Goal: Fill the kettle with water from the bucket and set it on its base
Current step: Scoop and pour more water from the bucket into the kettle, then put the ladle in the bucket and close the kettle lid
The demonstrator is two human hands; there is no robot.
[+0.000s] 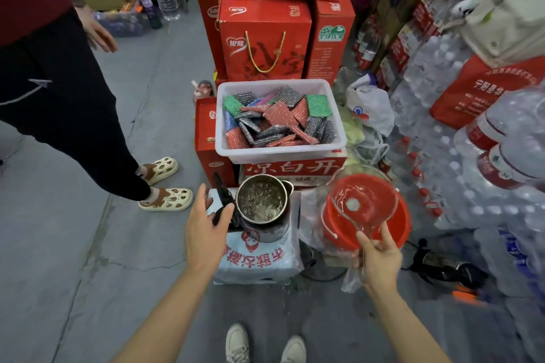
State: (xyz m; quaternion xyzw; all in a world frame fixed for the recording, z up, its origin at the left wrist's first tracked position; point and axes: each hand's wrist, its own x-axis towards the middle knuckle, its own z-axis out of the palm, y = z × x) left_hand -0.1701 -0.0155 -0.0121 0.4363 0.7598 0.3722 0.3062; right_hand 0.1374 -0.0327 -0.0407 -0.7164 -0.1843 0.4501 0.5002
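A steel kettle [263, 206] stands lid-open on a white printed bag, with water inside it. Its black handle and raised lid [221, 197] are on its left side. My left hand [205, 228] is at that handle, thumb resting against it, fingers spread. To the right sits a red bucket [402, 227]. My right hand [378, 259] grips the handle of a clear plastic scoop [363, 202], holding it tilted over the bucket. The kettle's base is not clearly visible.
A white tub of scouring pads [280, 149] rests on red cartons just behind the kettle. Shrink-wrapped water bottles [460, 132] fill the right side. Another person's legs and sandals [166, 199] stand at left. A black cord and object [442, 267] lie on the floor right of the bucket.
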